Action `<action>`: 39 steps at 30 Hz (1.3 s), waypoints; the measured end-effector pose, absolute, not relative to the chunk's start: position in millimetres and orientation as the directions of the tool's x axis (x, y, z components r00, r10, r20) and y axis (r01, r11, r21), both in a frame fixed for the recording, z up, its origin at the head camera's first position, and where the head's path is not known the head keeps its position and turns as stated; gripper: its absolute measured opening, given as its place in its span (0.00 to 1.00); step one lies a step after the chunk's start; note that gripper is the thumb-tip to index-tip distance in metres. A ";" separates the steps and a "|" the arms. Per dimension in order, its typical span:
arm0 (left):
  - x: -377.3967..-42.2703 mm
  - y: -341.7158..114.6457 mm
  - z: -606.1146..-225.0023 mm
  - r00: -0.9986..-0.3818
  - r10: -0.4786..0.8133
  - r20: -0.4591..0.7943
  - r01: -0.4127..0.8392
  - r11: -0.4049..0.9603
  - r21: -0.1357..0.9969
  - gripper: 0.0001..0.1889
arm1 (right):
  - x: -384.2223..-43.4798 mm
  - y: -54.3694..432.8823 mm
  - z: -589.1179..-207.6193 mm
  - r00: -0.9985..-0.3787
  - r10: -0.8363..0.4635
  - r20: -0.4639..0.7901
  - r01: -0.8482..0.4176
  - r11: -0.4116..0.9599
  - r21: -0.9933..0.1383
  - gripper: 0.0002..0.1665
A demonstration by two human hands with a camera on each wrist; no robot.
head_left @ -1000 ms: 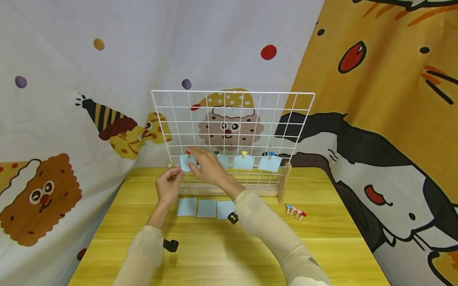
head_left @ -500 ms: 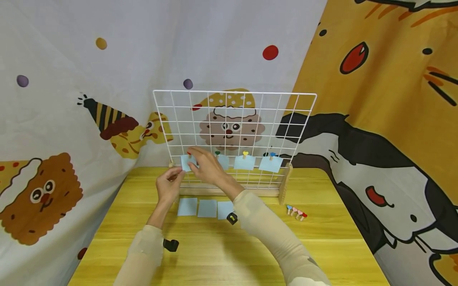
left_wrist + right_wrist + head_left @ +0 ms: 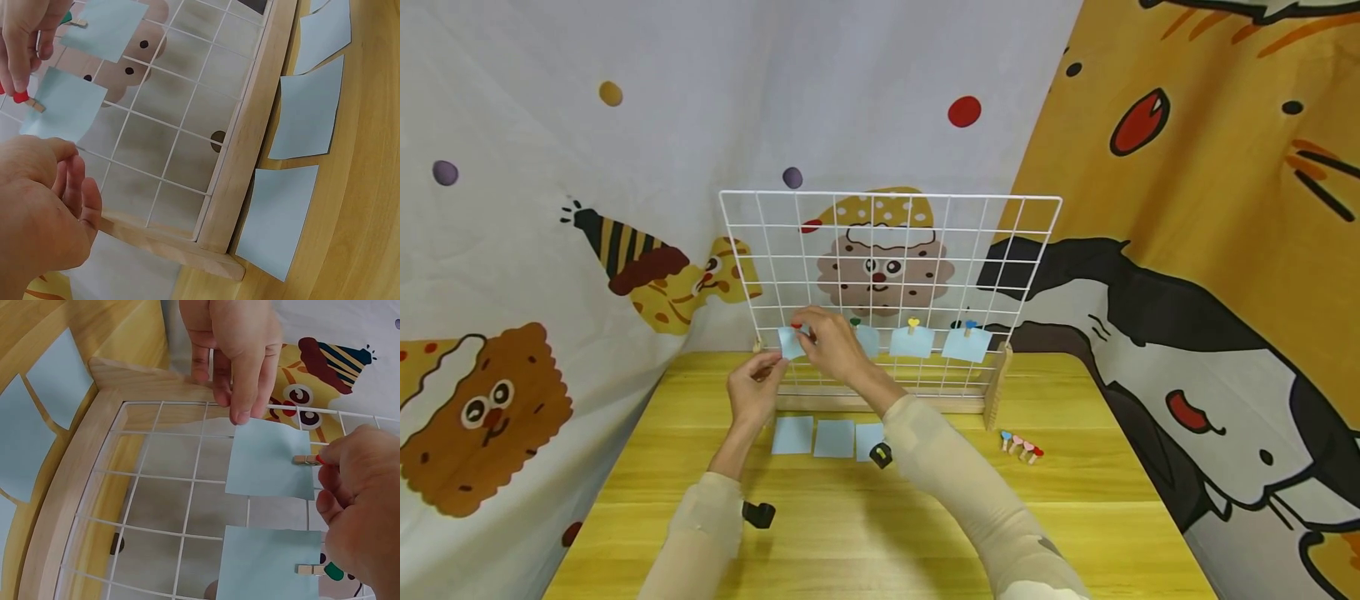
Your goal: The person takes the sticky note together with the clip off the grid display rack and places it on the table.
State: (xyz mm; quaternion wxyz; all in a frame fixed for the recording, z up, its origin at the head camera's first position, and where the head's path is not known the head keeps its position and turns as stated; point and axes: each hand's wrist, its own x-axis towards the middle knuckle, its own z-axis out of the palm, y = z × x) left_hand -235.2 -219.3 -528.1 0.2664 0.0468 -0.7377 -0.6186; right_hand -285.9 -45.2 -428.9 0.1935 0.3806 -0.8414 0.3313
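Observation:
At the left end of the white wire grid (image 3: 891,254), a light blue paper note (image 3: 265,459) hangs under a small wooden clothespin (image 3: 306,460) with a red heart. My right hand (image 3: 835,346) pinches the heart end of that clothespin between thumb and fingers. Below and to the left, my left hand (image 3: 752,392) holds the note's lower corner between thumb and fingertip. To the right, more notes hang in the same row, one under a green-heart clothespin (image 3: 312,570), one under a yellow-heart clothespin (image 3: 913,325) and one under a blue-heart clothespin (image 3: 970,327).
The grid stands upright in a wooden base (image 3: 880,402) on the wood-grain table (image 3: 820,533). Before it lie loose blue notes (image 3: 792,435) in a row. Several heart clothespins (image 3: 1021,446) lie at the right. A printed cloth (image 3: 655,125) hangs behind.
My right thumb and fingers have drawn closer together at the red-heart clothespin, and the right wrist has shifted slightly left. My left hand stays at the note's corner.

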 end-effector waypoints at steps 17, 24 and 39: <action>-234.0 -218.1 -526.3 -0.856 -0.397 0.332 0.253 0.239 0.938 0.08 | -290.2 -53.6 -437.2 -0.620 -0.397 0.677 -0.761 0.515 -0.395 0.05; -234.4 -218.2 -525.5 -0.854 -0.394 0.339 0.254 0.253 0.934 0.08 | -291.3 -54.8 -438.0 -0.603 -0.380 0.702 -0.766 0.524 -0.374 0.06; -234.9 -218.9 -527.3 -0.837 -0.412 0.359 0.279 0.243 0.929 0.07 | -290.6 -54.6 -441.0 -0.553 -0.360 0.751 -0.805 0.461 -0.372 0.07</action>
